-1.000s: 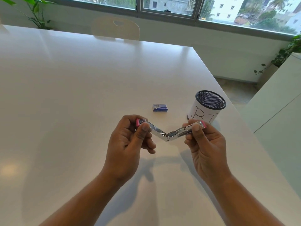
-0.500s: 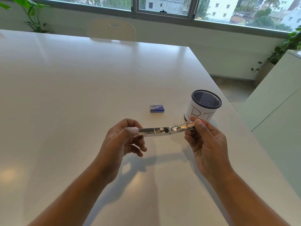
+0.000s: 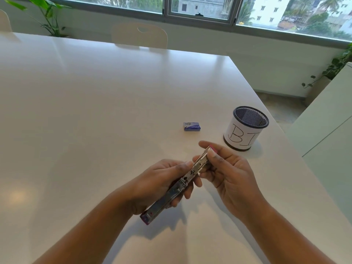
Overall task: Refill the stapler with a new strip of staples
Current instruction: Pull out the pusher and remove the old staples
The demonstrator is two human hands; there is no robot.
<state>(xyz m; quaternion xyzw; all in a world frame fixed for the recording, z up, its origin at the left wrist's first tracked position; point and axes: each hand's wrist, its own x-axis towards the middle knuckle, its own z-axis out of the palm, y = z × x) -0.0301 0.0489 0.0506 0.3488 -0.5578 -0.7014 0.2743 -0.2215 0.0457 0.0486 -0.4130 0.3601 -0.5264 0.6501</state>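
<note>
Now that the stapler (image 3: 182,182), gripped in the curled fingers (image 3: 188,191) of left hand (image 3: 162,180) and right hand (image 3: 226,174), has been unfolded flat, loading from the staple box (image 3: 192,126) can be started.

Opened stapler (image 3: 182,184) in both hands

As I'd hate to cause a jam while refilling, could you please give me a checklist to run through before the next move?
1. Stapler opened out flat: ok.
2. Left hand and right hand both grip it: ok.
3. Staple box lies on the table beyond the hands: ok.
4. Box opened: cannot tell.
5. Stapler's inside empty: cannot tell.
6. A hand free to reach the box: not ok.
</note>
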